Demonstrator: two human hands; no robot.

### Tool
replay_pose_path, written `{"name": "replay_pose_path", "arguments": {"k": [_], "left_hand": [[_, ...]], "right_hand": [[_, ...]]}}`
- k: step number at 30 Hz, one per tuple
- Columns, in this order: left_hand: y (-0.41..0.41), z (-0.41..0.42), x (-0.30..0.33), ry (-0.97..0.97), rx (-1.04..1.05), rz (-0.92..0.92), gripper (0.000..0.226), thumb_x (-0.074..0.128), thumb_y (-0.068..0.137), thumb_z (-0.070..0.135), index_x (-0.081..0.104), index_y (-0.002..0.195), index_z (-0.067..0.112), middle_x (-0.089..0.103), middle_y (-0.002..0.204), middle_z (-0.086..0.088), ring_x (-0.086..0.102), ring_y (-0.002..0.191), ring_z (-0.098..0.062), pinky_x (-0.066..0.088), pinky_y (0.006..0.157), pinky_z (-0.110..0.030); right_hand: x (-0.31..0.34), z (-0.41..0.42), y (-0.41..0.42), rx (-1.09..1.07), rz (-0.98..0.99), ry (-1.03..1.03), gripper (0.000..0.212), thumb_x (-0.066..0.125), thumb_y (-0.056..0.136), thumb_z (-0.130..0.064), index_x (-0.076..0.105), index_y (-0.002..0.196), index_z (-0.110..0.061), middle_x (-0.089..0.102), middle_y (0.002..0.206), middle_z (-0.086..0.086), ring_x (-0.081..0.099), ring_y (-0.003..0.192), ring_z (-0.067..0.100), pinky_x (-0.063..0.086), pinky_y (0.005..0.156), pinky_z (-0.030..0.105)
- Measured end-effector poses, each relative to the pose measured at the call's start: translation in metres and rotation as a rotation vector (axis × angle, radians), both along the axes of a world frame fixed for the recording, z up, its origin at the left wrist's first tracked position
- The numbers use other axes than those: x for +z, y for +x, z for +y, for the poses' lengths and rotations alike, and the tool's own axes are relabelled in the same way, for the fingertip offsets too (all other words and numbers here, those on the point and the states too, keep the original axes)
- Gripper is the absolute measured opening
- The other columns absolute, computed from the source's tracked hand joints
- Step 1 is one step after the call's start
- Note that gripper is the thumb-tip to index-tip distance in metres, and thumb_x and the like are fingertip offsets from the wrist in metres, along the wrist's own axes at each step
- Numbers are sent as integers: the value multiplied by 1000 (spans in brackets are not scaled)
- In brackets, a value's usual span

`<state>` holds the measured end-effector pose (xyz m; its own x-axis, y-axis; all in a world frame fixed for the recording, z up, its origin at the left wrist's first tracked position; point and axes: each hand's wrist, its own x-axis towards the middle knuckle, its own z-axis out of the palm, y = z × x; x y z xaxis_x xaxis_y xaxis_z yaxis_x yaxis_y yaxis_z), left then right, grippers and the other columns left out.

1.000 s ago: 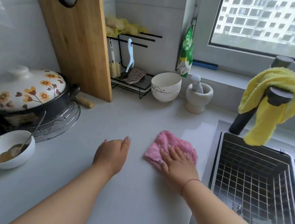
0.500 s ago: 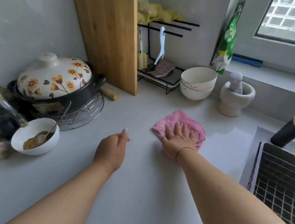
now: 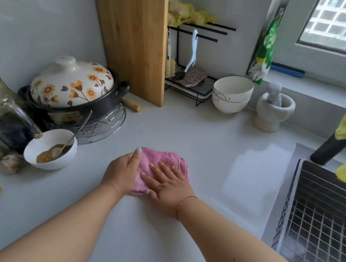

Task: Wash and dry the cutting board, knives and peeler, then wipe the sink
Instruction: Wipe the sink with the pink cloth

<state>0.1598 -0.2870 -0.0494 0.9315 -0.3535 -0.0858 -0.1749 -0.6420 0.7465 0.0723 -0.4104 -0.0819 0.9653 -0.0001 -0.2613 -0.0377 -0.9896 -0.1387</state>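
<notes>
The pink fluffy cloth (image 3: 162,165) lies mid-counter, on the pale smooth countertop (image 3: 201,135). Left of it sits the small white bowl of brown crumbs (image 3: 51,149), with the flowered lidded clay pot (image 3: 73,89) behind (on a wire trivet). The tall wooden cutting board (image 3: 134,30) leans against the back wall. The steel sink with wire rack (image 3: 327,216) lies right.

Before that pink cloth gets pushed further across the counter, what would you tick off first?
1. Right hand flat on the pink cloth: ok.
2. Left hand touches the cloth's left edge: ok.
3. Counter ahead of the cloth bare: ok.
4. White bowl with spoon close on the left, in a leftward sweep's way: not ok.
5. Cutting board upright against the wall, out of the way: ok.
6. Cloth damp enough: cannot tell.
</notes>
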Motion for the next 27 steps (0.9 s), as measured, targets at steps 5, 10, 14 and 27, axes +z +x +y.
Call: {"name": "replay_pose_path", "arguments": {"k": [5, 10, 14, 27], "left_hand": [[-16, -5, 3, -27, -77, 61, 48, 28, 99, 54, 62, 94, 21, 63, 98, -4, 54, 97, -24, 36, 82, -29], [-30, 4, 3, -32, -117, 85, 59, 21, 78, 74, 52, 86, 25, 54, 88, 5, 46, 85, -16, 35, 78, -30], [-41, 18, 6, -81, -133, 99, 64, 31, 90, 68, 69, 105, 19, 68, 109, 1, 59, 108, -17, 40, 94, -30], [-99, 25, 2, -68, -302, 41, 57, 31, 100, 51, 72, 101, 12, 71, 108, -10, 62, 107, -28, 44, 95, -36]], "right_hand": [[0, -83, -55, -394, 7, -14, 53, 14, 101, -49, 0, 151, -40, -8, 160, -6, -9, 148, 18, -6, 119, 37], [1, -104, -106, -760, 31, 34, 57, 12, 100, -49, -2, 153, -33, -10, 161, -1, -11, 148, 22, -5, 120, 42], [-1, -49, -104, -840, 5, 40, 63, 11, 97, -57, -1, 153, -31, -11, 160, 3, -13, 147, 29, -10, 117, 48], [2, 78, -139, -288, -80, 231, 49, 17, 101, -47, 24, 149, -40, 6, 160, -10, -5, 148, 13, -9, 119, 37]]}}
